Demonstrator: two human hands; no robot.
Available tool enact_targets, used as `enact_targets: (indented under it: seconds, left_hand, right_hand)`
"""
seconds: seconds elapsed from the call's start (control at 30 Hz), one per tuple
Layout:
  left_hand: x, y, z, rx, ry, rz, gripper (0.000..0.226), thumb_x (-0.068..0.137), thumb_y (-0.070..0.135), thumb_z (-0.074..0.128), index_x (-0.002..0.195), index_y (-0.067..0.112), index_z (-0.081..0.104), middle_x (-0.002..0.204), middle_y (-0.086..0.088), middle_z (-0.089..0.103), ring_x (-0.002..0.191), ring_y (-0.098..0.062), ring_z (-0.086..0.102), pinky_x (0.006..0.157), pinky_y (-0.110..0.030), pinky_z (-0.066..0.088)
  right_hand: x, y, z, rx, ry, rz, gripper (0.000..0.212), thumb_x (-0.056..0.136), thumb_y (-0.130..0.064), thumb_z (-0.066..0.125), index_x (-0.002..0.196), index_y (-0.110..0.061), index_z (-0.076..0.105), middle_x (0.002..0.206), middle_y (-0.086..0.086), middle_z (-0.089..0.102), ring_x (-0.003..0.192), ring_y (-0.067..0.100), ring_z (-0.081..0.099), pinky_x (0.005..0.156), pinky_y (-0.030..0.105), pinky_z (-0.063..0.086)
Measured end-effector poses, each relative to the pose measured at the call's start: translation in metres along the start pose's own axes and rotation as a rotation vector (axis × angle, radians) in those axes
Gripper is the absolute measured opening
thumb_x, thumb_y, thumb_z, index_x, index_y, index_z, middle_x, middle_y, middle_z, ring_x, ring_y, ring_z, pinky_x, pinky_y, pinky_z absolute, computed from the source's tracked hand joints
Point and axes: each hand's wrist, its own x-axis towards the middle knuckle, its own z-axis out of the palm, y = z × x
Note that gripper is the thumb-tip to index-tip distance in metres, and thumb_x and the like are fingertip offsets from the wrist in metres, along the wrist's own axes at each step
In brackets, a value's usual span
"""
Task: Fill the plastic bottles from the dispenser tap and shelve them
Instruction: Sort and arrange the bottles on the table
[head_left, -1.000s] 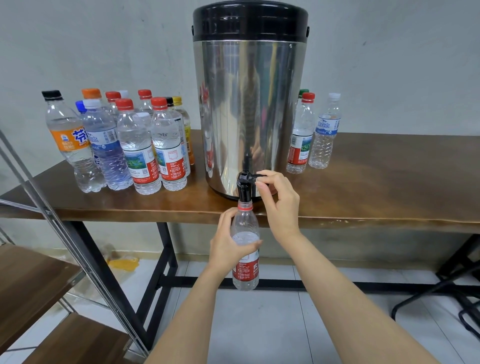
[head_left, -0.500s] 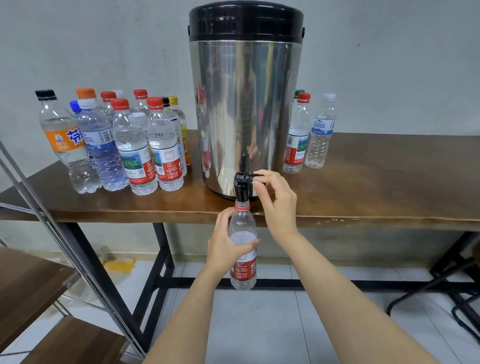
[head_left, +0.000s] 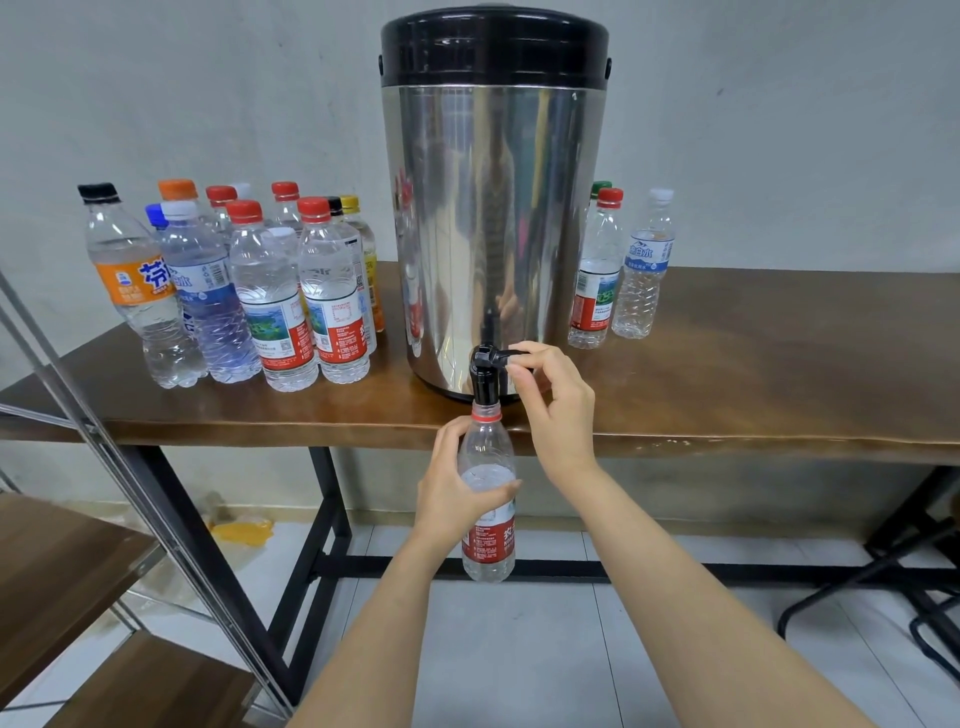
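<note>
A tall steel dispenser (head_left: 493, 208) with a black lid stands on the wooden table (head_left: 753, 384). Its black tap (head_left: 485, 371) juts over the front edge. My left hand (head_left: 457, 488) grips an uncapped clear bottle with a red label (head_left: 488, 525), held upright with its neck right under the tap spout. Water stands about two thirds up the bottle. My right hand (head_left: 553, 395) pinches the tap's lever from the right side.
Several capped bottles (head_left: 244, 291) crowd the table left of the dispenser; three more (head_left: 618, 270) stand to its right. A metal-framed shelf unit with wooden boards (head_left: 62, 566) is at lower left. Black table legs and a chair base sit below.
The water level in the held bottle has risen slightly. Both hands stay at the tap; the view has shifted a little.
</note>
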Motion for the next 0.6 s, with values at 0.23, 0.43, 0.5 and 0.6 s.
enact_targets:
  seconds: [0.23,0.43,0.5,0.6]
  left_hand:
    - [0.0004,0.0014,-0.0003,0.005,-0.001,-0.006,0.079,0.058,0.055,0.081,0.116,0.073,0.029,0.128,0.039,0.041,0.121,-0.001,0.048,0.101,-0.042,0.050]
    - [0.0009,0.0005,-0.0003,-0.010,0.000,-0.008,0.078,0.057,0.055,0.080,0.117,0.070,0.032,0.129,0.037,0.042,0.123,-0.002,0.048,0.101,-0.046,0.051]
    - [0.0015,-0.0002,-0.0001,-0.012,-0.001,-0.005,0.079,0.057,0.054,0.081,0.117,0.070,0.032,0.128,0.038,0.042,0.123,-0.001,0.048,0.101,-0.045,0.051]
    - [0.0017,-0.0007,0.0004,-0.015,-0.001,-0.007,0.079,0.059,0.051,0.083,0.119,0.068,0.033,0.129,0.035,0.042,0.124,-0.003,0.048,0.101,-0.045,0.051]
  right_hand:
    - [0.0004,-0.0003,0.0001,0.001,0.002,0.000,0.024,0.096,-0.034,0.053,0.100,-0.015,0.067,0.113,-0.013,0.062,0.098,-0.008,0.054,0.085,0.004,0.040]
    - [0.0004,0.0011,0.0001,0.001,0.002,-0.001,0.024,0.096,-0.033,0.054,0.101,-0.015,0.067,0.114,-0.013,0.062,0.099,-0.007,0.054,0.086,0.005,0.040]
    - [0.0003,0.0007,0.0003,0.000,0.008,-0.008,0.027,0.096,-0.035,0.052,0.101,-0.014,0.067,0.114,-0.013,0.062,0.099,-0.007,0.054,0.086,0.005,0.040]
    - [0.0002,0.0007,0.0006,0.007,0.009,-0.008,0.028,0.096,-0.037,0.052,0.101,-0.014,0.067,0.113,-0.014,0.062,0.101,-0.007,0.054,0.087,0.005,0.040]
